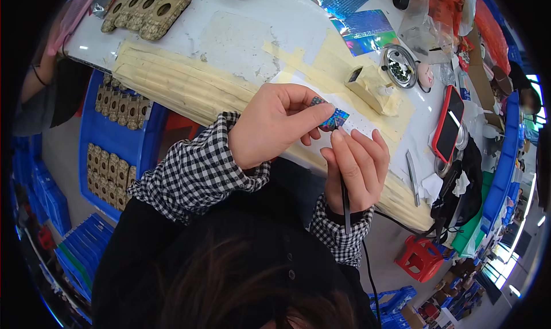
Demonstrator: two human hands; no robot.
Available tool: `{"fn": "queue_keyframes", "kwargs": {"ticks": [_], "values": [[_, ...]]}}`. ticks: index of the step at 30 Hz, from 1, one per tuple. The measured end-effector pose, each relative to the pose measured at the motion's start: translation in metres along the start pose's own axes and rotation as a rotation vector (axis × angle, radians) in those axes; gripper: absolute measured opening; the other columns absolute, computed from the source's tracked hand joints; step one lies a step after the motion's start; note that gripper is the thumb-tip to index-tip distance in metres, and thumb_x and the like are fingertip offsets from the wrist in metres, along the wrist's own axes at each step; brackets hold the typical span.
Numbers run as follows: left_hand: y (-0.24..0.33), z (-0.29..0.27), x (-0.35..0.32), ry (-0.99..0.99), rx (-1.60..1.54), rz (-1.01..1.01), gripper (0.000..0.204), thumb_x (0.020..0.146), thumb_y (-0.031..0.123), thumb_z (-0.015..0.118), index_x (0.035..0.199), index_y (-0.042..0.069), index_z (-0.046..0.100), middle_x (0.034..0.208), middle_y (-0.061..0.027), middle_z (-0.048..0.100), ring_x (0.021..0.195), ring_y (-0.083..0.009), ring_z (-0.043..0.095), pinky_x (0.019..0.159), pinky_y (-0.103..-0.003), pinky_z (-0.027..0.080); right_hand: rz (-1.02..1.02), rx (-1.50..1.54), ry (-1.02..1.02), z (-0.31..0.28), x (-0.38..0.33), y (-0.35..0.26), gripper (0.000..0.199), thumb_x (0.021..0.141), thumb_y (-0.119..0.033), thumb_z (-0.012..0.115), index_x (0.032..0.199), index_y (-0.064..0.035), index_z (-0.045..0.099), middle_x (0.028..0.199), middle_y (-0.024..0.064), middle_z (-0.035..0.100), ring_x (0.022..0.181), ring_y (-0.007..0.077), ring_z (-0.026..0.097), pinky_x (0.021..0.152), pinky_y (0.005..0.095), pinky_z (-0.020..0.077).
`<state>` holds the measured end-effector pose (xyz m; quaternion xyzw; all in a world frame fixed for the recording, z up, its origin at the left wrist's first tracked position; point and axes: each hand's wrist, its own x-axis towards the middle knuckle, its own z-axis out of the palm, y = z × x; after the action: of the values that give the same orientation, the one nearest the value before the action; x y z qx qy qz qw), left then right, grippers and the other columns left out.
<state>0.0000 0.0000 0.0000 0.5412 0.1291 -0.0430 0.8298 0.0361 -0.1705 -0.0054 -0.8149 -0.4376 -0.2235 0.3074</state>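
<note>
My left hand pinches a small piece of shiny blue holographic sticker sheet between thumb and fingers, above the near edge of the table. My right hand is closed around slim dark tweezers, whose back end points down toward me. The tips of the tweezers meet the lower edge of the sticker piece; whether they grip it is too small to tell. Under both hands lies a white paper sheet with small dark specks.
Camouflage-patterned shells lie at the far left, and more fill a blue tray. Larger holographic sheets, a round metal dish, a taped block, a red-cased phone and a metal tool sit to the right.
</note>
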Motion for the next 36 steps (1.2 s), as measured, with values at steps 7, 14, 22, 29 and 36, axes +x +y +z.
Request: {"fn": "queue_keyframes", "kwargs": {"ticks": [7, 14, 22, 29, 36], "values": [[0.0, 0.0, 0.0, 0.011, -0.005, 0.008, 0.018, 0.09, 0.017, 0.058, 0.091, 0.0, 0.063, 0.074, -0.0006, 0.061, 0.065, -0.0047, 0.054, 0.06, -0.02, 0.045, 0.005, 0.024, 0.004, 0.0, 0.0, 0.0, 0.032, 0.07, -0.013, 0.076, 0.101, -0.0096, 0.068, 0.095, 0.0035, 0.067, 0.093, 0.0206, 0.06, 0.091, 0.0422, 0.044], [-0.002, 0.001, 0.001, 0.016, -0.028, 0.021, 0.017, 0.091, 0.017, 0.058, 0.091, 0.0, 0.062, 0.074, -0.0005, 0.061, 0.065, -0.0042, 0.054, 0.06, -0.02, 0.045, 0.039, 0.067, 0.03, -0.003, -0.001, 0.001, 0.032, 0.071, -0.014, 0.075, 0.101, -0.0099, 0.068, 0.095, 0.0045, 0.067, 0.093, 0.0214, 0.06, 0.091, 0.043, 0.0439], [0.0, 0.001, 0.0, 0.013, 0.005, 0.013, 0.017, 0.09, 0.016, 0.058, 0.09, 0.0, 0.062, 0.074, -0.001, 0.061, 0.065, -0.0044, 0.054, 0.061, -0.019, 0.045, 0.067, 0.043, 0.031, -0.011, -0.004, 0.004, 0.033, 0.069, -0.015, 0.076, 0.101, -0.0108, 0.069, 0.097, 0.0039, 0.067, 0.092, 0.0215, 0.059, 0.091, 0.0434, 0.0437], [0.0, 0.002, 0.0, -0.003, -0.02, 0.012, 0.018, 0.09, 0.017, 0.058, 0.09, 0.0, 0.062, 0.074, -0.0006, 0.061, 0.065, -0.0046, 0.054, 0.06, -0.019, 0.045, 0.015, 0.026, 0.002, -0.004, 0.002, 0.002, 0.034, 0.068, -0.015, 0.077, 0.101, -0.0126, 0.068, 0.098, 0.0021, 0.066, 0.093, 0.0199, 0.059, 0.092, 0.0417, 0.0423], [-0.001, 0.0, 0.001, -0.002, 0.002, 0.02, 0.018, 0.09, 0.017, 0.059, 0.09, 0.0, 0.063, 0.074, -0.0002, 0.06, 0.065, -0.0044, 0.054, 0.06, -0.02, 0.045, 0.01, 0.025, -0.004, -0.002, 0.003, 0.002, 0.029, 0.071, -0.017, 0.074, 0.098, -0.0076, 0.07, 0.093, 0.0066, 0.068, 0.091, 0.0237, 0.061, 0.091, 0.0444, 0.0426]]}}
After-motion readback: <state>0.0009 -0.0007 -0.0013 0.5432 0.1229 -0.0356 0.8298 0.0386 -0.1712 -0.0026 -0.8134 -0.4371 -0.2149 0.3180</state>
